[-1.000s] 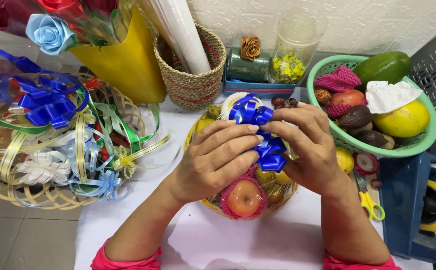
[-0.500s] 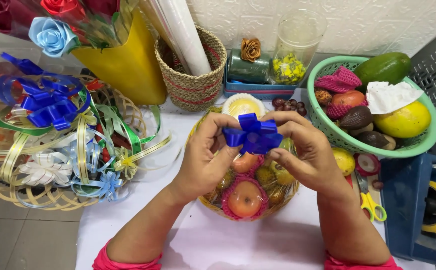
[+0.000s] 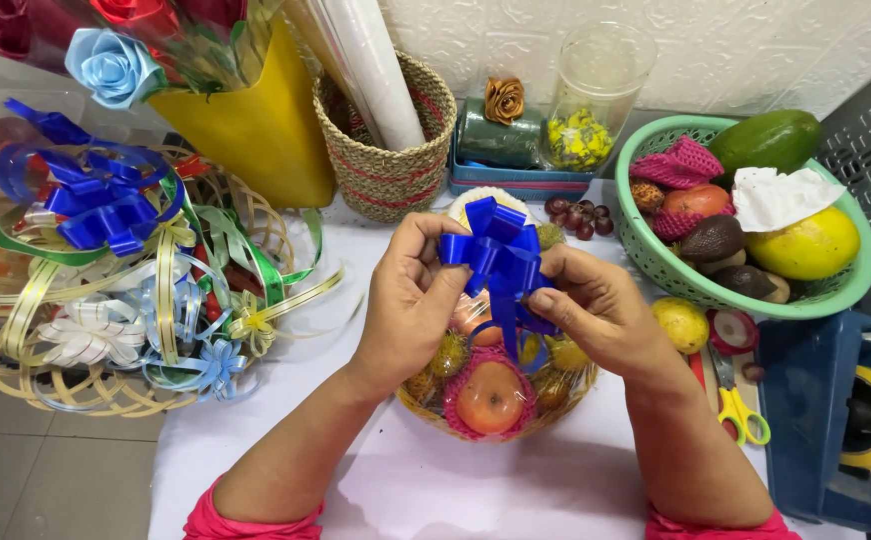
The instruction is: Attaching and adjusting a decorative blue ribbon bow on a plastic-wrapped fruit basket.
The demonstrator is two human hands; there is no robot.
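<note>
Blue ribbon is looped into a bow (image 3: 496,250), and the bow is held up between two hands. The left hand (image 3: 411,305) is curled, with its thumb and fingers pinched on the left side of the bow. The right hand (image 3: 596,310) is curled too, and its thumb and first finger are pinched on the ribbon tail just under the bow. Both hands are closed tight on the bow and are kept close together, nearly touching.

The bow is held just above a small basket (image 3: 426,410) on the white table (image 3: 436,490). The basket is filled with fruit, and a red apple (image 3: 491,397) in pink net is seen at the front.

A green bowl (image 3: 656,265) of fruit is set to the right. Yellow scissors (image 3: 736,400) are laid near it. A flat basket (image 3: 106,395) with more bows is seen on the left, well apart from the hands. Grapes (image 3: 578,213) are placed behind the bow.
</note>
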